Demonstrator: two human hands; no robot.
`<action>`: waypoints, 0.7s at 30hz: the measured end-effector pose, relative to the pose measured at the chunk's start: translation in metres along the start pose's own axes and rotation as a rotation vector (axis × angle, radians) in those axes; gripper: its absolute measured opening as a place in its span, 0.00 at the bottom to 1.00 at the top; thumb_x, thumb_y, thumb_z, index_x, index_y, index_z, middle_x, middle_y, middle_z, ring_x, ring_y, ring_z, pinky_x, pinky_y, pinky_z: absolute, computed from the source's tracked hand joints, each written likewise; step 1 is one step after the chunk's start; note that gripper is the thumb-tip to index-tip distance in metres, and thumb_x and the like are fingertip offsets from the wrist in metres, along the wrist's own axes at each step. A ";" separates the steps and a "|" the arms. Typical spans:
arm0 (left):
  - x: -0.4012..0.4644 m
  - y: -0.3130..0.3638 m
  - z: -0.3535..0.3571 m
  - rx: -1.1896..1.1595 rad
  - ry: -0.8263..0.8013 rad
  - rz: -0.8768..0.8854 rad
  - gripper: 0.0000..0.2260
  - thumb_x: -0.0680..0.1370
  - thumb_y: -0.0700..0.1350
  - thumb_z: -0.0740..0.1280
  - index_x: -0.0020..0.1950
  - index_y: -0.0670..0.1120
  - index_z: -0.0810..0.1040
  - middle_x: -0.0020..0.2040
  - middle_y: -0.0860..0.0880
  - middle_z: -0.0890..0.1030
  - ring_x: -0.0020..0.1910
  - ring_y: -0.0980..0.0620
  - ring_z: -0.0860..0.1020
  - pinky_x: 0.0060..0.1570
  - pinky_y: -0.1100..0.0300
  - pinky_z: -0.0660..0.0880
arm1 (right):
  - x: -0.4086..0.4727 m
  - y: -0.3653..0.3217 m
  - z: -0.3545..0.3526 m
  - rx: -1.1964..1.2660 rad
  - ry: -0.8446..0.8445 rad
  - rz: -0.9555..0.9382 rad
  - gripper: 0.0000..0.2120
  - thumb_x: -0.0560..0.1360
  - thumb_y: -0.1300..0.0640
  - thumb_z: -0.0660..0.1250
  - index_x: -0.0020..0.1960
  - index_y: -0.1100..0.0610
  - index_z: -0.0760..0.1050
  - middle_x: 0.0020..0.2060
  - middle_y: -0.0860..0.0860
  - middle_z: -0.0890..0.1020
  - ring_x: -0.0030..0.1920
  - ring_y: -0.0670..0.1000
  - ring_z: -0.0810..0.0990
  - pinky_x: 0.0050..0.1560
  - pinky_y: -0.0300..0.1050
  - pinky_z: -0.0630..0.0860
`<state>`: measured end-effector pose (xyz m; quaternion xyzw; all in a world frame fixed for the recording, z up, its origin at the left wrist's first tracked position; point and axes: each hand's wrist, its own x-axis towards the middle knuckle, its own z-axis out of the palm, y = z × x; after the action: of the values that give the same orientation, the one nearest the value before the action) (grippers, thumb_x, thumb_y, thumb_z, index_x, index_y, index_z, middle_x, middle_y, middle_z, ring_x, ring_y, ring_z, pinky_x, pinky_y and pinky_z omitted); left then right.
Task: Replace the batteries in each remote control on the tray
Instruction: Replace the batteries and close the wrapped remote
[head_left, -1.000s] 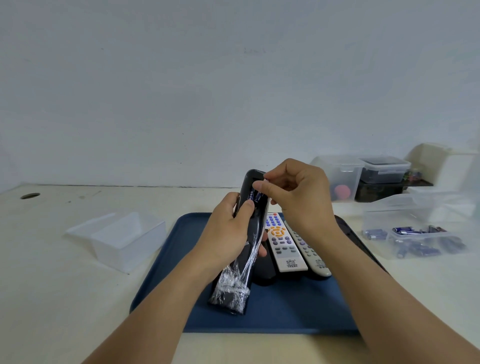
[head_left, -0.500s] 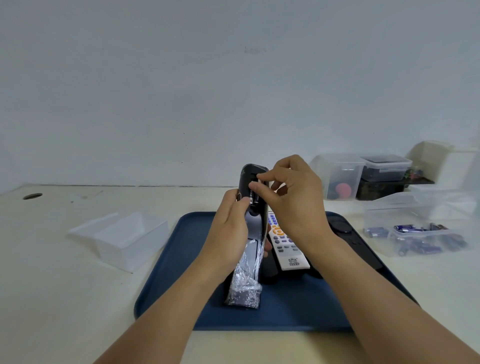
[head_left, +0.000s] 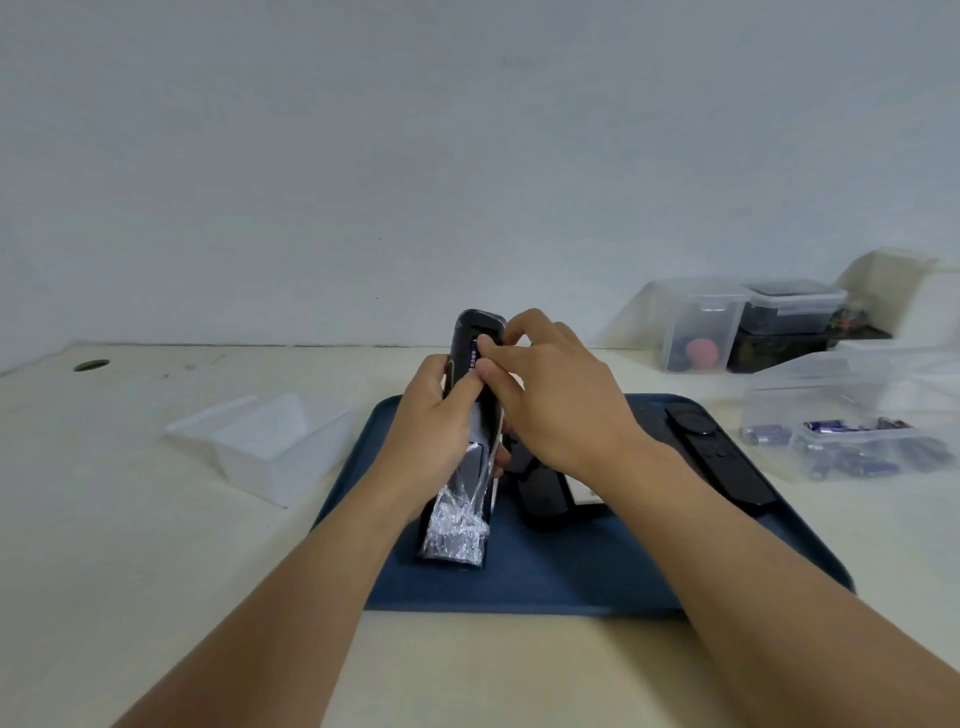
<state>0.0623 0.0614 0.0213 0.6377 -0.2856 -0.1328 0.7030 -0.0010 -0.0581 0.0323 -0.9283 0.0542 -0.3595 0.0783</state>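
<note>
Left hand (head_left: 441, 421) wraps the black remote (head_left: 475, 415), propping it upright w/ its lower end on the blue tray (head_left: 545, 582), approx centre; right hand (head_left: 550, 395) pinches at a blue-labelled battery (head_left: 474, 357) in the open back, at 12 o'clock on the remote. Risks: fingertips slip and the cell pops out, rolling off the tray; loose cling film (head_left: 454, 525) (crinkled round the bottom end) lets the base skid. Slim black remote (head_left: 719, 457) lies at 3 o'clock, battery box (head_left: 852, 447) beyond; empty-looking tub (head_left: 270, 447) at 9.
</note>
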 end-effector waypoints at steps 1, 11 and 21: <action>0.001 0.000 0.000 -0.010 0.000 -0.010 0.06 0.84 0.46 0.63 0.55 0.44 0.73 0.31 0.47 0.82 0.26 0.46 0.79 0.25 0.55 0.77 | -0.001 0.001 -0.001 0.108 0.000 0.025 0.15 0.83 0.47 0.58 0.65 0.47 0.78 0.58 0.46 0.73 0.54 0.49 0.74 0.48 0.48 0.75; 0.024 -0.007 -0.022 -0.080 0.135 -0.185 0.09 0.84 0.46 0.62 0.58 0.41 0.68 0.35 0.38 0.84 0.25 0.43 0.79 0.28 0.53 0.78 | -0.006 0.035 -0.025 0.243 -0.438 0.252 0.25 0.68 0.44 0.77 0.62 0.47 0.77 0.57 0.45 0.79 0.56 0.46 0.78 0.56 0.41 0.75; 0.027 -0.020 -0.022 -0.086 0.082 -0.326 0.07 0.83 0.46 0.62 0.55 0.42 0.69 0.35 0.38 0.82 0.27 0.42 0.79 0.31 0.51 0.78 | -0.010 0.034 -0.012 0.100 -0.480 0.224 0.32 0.63 0.42 0.78 0.63 0.50 0.77 0.54 0.48 0.81 0.50 0.48 0.80 0.53 0.47 0.80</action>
<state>0.0999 0.0621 0.0075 0.6496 -0.1437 -0.2311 0.7099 -0.0179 -0.0912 0.0282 -0.9702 0.1184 -0.1206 0.1738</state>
